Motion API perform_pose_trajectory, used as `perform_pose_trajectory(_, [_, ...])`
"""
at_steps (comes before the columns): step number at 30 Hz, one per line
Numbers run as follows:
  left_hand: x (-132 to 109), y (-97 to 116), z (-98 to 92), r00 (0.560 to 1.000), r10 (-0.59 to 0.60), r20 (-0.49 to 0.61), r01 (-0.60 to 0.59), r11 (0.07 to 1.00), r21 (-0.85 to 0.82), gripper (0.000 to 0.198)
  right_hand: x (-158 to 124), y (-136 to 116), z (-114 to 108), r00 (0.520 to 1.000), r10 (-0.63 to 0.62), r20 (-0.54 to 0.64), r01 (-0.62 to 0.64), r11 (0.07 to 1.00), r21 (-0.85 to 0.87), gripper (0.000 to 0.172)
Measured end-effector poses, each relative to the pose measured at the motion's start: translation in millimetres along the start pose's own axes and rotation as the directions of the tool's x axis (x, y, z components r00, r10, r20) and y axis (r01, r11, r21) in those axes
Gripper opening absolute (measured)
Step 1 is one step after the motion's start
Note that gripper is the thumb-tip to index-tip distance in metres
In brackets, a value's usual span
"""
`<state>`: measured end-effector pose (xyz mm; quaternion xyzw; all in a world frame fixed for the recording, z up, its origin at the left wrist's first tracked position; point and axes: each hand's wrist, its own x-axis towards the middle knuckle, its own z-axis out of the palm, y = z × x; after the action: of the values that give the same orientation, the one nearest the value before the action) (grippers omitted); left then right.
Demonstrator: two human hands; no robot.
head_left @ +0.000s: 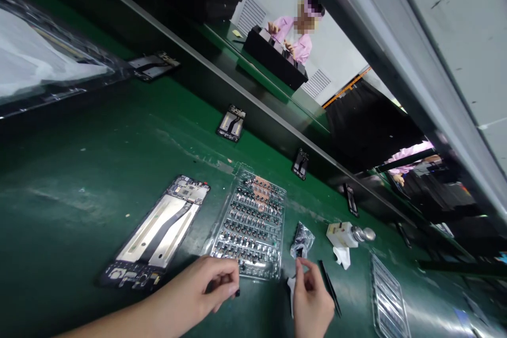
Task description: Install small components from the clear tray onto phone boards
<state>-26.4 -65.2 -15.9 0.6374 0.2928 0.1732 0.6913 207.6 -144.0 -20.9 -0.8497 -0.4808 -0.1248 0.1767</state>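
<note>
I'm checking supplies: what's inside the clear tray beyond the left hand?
The clear tray holds rows of small dark and metallic-looking parts. The left hand overlaps its near left corner, hiding anything there; the parts are too small to identify.

Bare left grip and forearm

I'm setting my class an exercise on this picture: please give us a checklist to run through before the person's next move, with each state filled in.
1. Small black part at the fingertips of the left hand: ok, pinched there.
2. Right hand has a firm hold: cannot tell; its fingertips are by the small plastic bag, their grip unclear.
3. Opened phone has its inside facing up: ok.
4. Clear tray with rows of small parts lies beside the phone: ok.
5. Tweezers in hand: not ok; they lie beside the right hand.
</note>
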Motion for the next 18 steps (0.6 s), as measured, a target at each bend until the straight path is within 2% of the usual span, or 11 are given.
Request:
perform_pose_trajectory(1, [0,1,-0.1,1.000,-0.005,-0.003,0.005,1.000,-0.001,0.018,1,9,0,0.998,-0.006,-0.070,0.002,0.998,-0.059,0.035])
perform_pose_trajectory(3, [0,2,0.0,1.000,-0.013,-0.010,0.013,1.000,0.001,0.018,4,24,2,0.989,-0.074,-0.125,0.051,0.982,-0.180,0.035])
perform_pose_trajectory(7, [-2,4,0.2,0.999,-0.029,-0.017,0.029,1.000,0.013,0.018,8,34,12,0.979,-0.202,-0.028,0.182,0.924,-0.335,0.035])
perform_pose_trajectory(18, [-1,-3,2.3,1.000,0.005,-0.029,-0.005,1.000,-0.016,0.017,13,22,20,0.991,-0.095,0.098,0.127,0.910,-0.395,0.022])
